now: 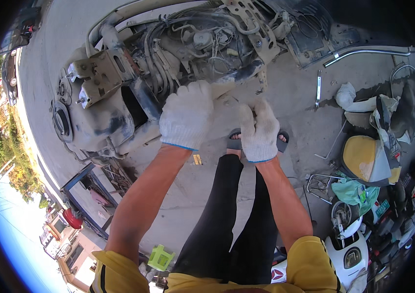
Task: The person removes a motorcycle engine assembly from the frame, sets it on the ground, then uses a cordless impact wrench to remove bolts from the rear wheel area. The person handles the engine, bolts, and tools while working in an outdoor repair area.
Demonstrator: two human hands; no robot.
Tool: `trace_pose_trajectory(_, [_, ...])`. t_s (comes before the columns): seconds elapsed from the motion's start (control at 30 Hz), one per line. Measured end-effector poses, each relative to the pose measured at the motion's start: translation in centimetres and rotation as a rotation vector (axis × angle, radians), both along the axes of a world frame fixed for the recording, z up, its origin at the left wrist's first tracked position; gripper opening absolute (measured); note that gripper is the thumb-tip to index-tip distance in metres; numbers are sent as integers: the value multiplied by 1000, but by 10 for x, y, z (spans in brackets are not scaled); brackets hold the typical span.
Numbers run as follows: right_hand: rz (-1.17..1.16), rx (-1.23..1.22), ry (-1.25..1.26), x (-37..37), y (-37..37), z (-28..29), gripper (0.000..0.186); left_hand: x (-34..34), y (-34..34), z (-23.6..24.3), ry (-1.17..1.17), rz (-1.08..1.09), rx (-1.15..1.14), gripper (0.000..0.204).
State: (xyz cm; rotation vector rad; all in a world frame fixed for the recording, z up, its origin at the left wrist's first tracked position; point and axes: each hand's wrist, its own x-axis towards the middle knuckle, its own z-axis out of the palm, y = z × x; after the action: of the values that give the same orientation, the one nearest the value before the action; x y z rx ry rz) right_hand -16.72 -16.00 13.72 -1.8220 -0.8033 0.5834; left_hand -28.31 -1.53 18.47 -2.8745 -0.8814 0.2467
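Note:
A dusty, stripped scooter frame (141, 105) with its wiring bundle (202, 41) exposed lies across the far side. My left hand (187, 115), in a white knitted glove, is closed in a fist at the frame's near tube; whatever it may hold is hidden. To its right, my right hand (260, 128), in the same kind of glove, is held over the ground near my sandals. Its fingers are curled in, with the thumb against them, and I cannot make out anything between them. A perforated metal bracket (261, 36) rises from the frame beyond the right hand.
A spanner (319, 89) and a bent metal tube (368, 54) lie on the right. Beyond them are a torn yellow seat pad (359, 156), green cloth (356, 190) and parked scooters (346, 256). A blue-edged rack (83, 178) and green stool (161, 258) stand left.

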Motion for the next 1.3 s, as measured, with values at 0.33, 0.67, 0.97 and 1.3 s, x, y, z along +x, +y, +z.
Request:
trace_pose_trajectory(0.33, [288,291,-188,-22,144,118,39,-26,-15,-10,-679,276,-323,25])
trace_pose_trajectory(0.67, [696,632,-457,-153,221,205,43,-18,-28,12,-700,311,-246,25])
trace_pose_trajectory(0.97, [729,499,-712,-224,256,164,41,-25,-31,47,-887,315,-337,26])
trace_pose_trajectory(1.3, [786,359,-849,-229,251,194,59,-252,-122,72,-867,457,-747,19])
